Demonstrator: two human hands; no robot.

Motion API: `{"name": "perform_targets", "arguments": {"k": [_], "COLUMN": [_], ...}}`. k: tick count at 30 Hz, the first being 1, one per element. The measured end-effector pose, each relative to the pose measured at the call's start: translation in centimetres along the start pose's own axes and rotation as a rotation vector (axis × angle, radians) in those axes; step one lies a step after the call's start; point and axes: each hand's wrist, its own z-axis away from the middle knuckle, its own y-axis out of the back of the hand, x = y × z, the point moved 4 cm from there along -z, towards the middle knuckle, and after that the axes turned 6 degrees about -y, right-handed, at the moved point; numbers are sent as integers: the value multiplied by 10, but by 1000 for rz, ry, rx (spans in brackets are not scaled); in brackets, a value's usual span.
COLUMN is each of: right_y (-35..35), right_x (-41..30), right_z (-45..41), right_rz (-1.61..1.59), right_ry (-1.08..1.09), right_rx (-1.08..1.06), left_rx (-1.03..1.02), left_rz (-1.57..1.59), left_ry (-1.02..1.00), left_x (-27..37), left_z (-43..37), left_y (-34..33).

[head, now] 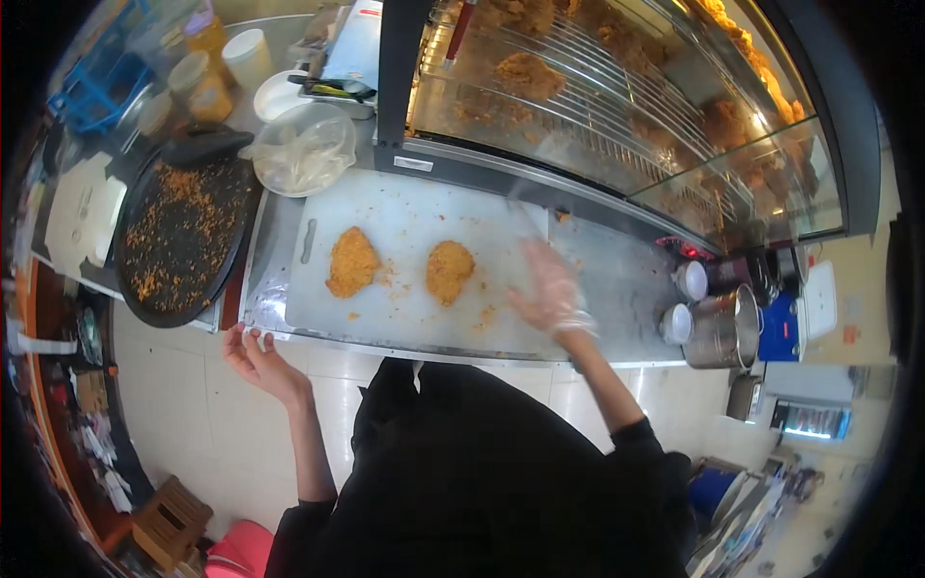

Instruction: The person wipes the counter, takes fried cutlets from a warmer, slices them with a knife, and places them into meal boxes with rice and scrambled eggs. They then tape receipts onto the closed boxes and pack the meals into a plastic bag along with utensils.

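Note:
Two pieces of breaded fried food lie apart on a white cutting board (390, 217), one at the left (352, 263) and one near the middle (449, 272), with crumbs around them. My right hand (547, 285), in a clear plastic glove, is over the board's right part, blurred, its fingers spread; I see nothing in it. My bare left hand (260, 361) is at the counter's front edge, left of the board, fingers loosely curled and apart, holding nothing. Beyond the board stands a lit glass display warmer (412, 165) with fried pieces (530, 76) on wire racks.
A round black pan (181, 246) with crumbs sits at the left. Behind it are a clear plastic bowl with a bag (303, 152), jars (199, 87) and a blue basket (101, 94). White cups (678, 324) and a steel pot (723, 332) stand at the right end.

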Motion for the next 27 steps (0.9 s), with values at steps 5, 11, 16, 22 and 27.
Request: {"name": "perform_targets", "arguments": {"k": [5, 11, 16, 22, 27], "right_y": [-53, 21, 73, 14, 14], "right_x": [95, 75, 26, -26, -27], "right_z": [66, 53, 50, -21, -32], "right_rz": [175, 332, 323, 155, 145], "right_ry": [-512, -508, -165, 108, 86], "right_rx": [-247, -258, -539, -589, -715], "left_rx": [-265, -499, -587, -933, -1037], "left_rz": [34, 206, 228, -69, -343], "left_ry": [27, -108, -241, -488, -524], "left_x": [-17, -8, 4, -45, -95], "left_z": [19, 35, 45, 69, 75], "left_y": [-60, -113, -142, -209, -221]}}
